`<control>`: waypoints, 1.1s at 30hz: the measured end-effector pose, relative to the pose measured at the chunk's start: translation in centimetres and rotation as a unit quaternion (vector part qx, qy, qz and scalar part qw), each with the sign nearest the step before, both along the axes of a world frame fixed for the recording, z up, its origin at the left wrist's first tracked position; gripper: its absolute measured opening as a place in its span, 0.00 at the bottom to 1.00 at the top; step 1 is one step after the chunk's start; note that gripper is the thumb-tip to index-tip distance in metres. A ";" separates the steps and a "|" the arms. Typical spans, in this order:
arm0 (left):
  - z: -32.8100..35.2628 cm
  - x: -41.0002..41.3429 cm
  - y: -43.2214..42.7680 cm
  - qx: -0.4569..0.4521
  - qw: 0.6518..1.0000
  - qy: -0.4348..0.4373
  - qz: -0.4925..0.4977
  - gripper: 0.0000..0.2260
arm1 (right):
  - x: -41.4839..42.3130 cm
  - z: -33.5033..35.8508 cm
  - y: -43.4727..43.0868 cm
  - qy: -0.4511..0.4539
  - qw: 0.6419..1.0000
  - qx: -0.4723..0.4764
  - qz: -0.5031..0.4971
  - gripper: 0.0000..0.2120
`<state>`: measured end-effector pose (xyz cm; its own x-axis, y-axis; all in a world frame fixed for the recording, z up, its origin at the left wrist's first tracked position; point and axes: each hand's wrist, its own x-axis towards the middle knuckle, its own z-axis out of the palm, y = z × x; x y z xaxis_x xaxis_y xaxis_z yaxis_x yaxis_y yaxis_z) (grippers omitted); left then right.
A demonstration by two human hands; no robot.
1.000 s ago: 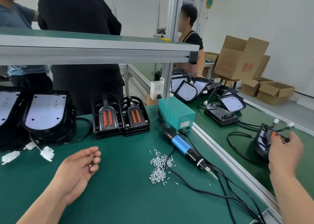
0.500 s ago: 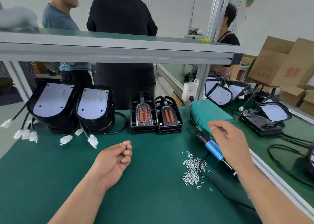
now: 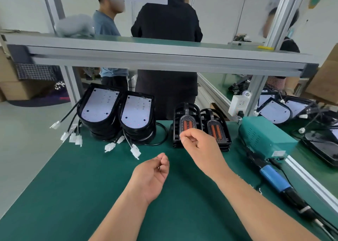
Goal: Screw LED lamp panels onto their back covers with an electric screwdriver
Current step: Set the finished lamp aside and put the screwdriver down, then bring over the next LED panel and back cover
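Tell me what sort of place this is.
Most likely a lamp factory's assembly line: stacks of LED panels and back covers sit on a green-matted bench with an aluminium frame, and an electric screwdriver lies beside a teal power box.

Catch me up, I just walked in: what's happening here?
A person's right hand, fingers curled and empty, reaches toward the left stack of black back covers. The left hand rests on the green mat, curled round what look like small screws. The electric screwdriver lies untouched on the right; stacked LED panels wait behind.
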<state>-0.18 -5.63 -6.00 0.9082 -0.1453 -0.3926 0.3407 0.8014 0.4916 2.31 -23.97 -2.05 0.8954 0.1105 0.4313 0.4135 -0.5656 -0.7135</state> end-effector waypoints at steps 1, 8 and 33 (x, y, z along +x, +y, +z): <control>0.0 0.0 0.1 -0.008 1.000 0.007 0.004 0.11 | 0.5 0.1 1.1 -0.001 1.000 -0.007 0.010 0.06; 0.1 0.2 0.5 -0.022 0.999 0.019 0.017 0.07 | 4.5 1.5 7.4 -0.032 0.997 -0.065 0.027 0.06; -0.5 -0.1 0.1 0.137 0.990 -0.037 -0.012 0.08 | 10.4 3.0 8.9 -0.075 0.996 -0.002 -0.051 0.11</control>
<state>-0.29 -5.57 -6.50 0.9333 -0.0642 -0.3532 0.3132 0.6264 0.7138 12.69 -15.05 0.97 0.8281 0.0253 0.5600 0.4555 -0.6128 -0.6458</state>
